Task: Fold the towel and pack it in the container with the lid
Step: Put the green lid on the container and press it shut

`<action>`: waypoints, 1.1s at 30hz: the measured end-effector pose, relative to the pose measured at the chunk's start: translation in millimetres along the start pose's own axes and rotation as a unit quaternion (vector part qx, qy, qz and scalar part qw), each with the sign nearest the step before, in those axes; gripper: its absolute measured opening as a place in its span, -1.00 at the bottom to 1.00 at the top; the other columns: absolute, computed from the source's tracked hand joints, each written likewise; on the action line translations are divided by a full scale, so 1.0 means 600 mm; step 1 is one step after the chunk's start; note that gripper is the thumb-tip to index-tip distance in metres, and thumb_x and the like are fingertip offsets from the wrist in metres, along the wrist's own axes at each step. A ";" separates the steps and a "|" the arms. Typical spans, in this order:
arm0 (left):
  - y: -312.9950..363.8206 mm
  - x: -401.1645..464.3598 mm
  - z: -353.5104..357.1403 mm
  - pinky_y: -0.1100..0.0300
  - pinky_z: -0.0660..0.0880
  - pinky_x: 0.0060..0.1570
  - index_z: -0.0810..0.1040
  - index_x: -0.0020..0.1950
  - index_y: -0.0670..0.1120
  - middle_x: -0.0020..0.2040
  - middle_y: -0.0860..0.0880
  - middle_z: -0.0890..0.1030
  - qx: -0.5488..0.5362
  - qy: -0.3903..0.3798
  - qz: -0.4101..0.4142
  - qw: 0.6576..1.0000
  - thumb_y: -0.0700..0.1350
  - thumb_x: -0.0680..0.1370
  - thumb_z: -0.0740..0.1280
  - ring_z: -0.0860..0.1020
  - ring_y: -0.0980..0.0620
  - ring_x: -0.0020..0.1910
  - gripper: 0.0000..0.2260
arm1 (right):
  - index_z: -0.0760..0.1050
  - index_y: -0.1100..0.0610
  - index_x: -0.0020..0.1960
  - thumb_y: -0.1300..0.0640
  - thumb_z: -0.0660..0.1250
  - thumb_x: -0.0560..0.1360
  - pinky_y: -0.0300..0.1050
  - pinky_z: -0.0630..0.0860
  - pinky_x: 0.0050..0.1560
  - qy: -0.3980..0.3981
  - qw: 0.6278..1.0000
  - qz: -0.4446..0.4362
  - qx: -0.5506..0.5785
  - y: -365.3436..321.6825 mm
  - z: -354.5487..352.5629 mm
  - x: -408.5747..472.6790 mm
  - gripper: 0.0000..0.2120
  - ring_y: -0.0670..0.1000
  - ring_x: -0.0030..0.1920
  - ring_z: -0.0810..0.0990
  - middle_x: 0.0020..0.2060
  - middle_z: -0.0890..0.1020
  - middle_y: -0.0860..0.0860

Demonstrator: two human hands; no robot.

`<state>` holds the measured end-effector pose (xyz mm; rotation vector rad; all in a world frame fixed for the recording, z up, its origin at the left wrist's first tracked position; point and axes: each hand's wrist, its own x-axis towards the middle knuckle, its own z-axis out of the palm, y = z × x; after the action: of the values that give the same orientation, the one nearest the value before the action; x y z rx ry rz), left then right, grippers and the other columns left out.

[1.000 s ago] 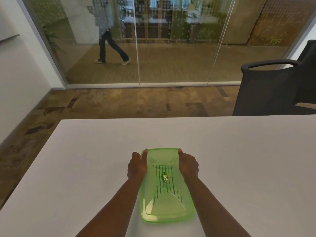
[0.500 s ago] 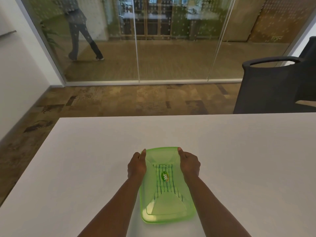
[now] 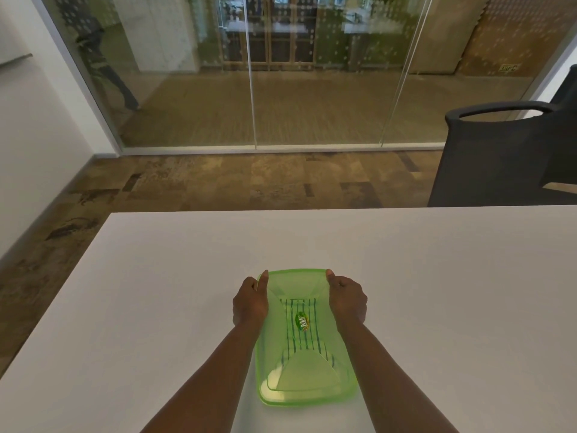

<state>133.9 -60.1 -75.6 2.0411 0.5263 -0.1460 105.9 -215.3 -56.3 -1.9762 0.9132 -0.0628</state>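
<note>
Setting: white table (image 3: 437, 276), bare apart from the box; dark office chair (image 3: 499, 157) at the far right edge; glass wall (image 3: 312, 73) beyond, with a passer-by (image 3: 103, 64) behind it.
Container: translucent green plastic box (image 3: 349, 392), long axis running away from the person, resting flat near the table's near edge.
Lid: green lid (image 3: 295, 281) sits over the box, oval sticker (image 3: 302, 320) at its centre.
Towel: folded striped towel (image 3: 301, 339) inside, seen through the lid, lying along the middle of the box.
Left hand: left hand (image 3: 250, 303) curled on the far left corner, thumb up along the lid edge, fingers wrapped over the side.
Right hand: right hand (image 3: 347, 300) mirrors it on the far right corner, fingers closed over the rim.
Stage: folding and packing look done; judged to be pressing the far end of the lid home.
Seal: cannot tell if the near end is fully seated; the rim there reads soft through the green plastic.
Risk, uneven press: force at the far corners alone may lift the near edge and leave it unlatched.
Risk, snag: a towel edge riding up under the rim would block the close.
Risk, slide: a forward push on the smooth table could skate the box away.
</note>
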 end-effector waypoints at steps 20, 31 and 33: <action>0.000 -0.039 -0.013 0.05 0.40 -0.06 0.37 0.01 -0.16 0.02 -0.23 0.59 0.129 -0.009 0.039 0.991 0.19 0.56 0.05 0.54 -0.23 0.03 -0.59 | 0.32 0.15 0.17 -0.17 -0.07 0.58 -0.04 0.49 -0.05 -0.011 0.982 -0.058 -0.181 0.068 -0.037 -0.112 -0.56 0.21 0.01 0.60 -0.01 0.63 0.17; -0.048 -0.135 -0.028 0.06 0.44 -0.14 0.35 0.01 -0.17 -0.07 -0.22 0.63 0.164 0.041 0.066 0.983 0.13 0.58 0.05 0.58 -0.23 -0.05 -0.64 | 0.30 0.16 0.16 -0.18 -0.07 0.58 -0.02 0.47 -0.09 -0.005 0.982 -0.055 -0.182 0.073 -0.031 -0.110 -0.56 0.23 0.01 0.60 -0.01 0.62 0.20; -0.049 -0.134 -0.027 0.08 0.40 -0.20 0.31 -0.08 -0.15 -0.11 -0.22 0.62 0.139 0.047 0.070 0.987 0.12 0.58 0.07 0.58 -0.23 -0.10 -0.67 | 0.30 0.16 0.16 -0.18 -0.07 0.58 -0.03 0.46 -0.09 -0.006 0.982 -0.053 -0.179 0.074 -0.030 -0.109 -0.56 0.23 0.00 0.59 -0.01 0.62 0.20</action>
<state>47.2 -58.2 -65.5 2.3584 0.4369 -0.0411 26.3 -201.1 -60.1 -2.3555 0.8549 0.0575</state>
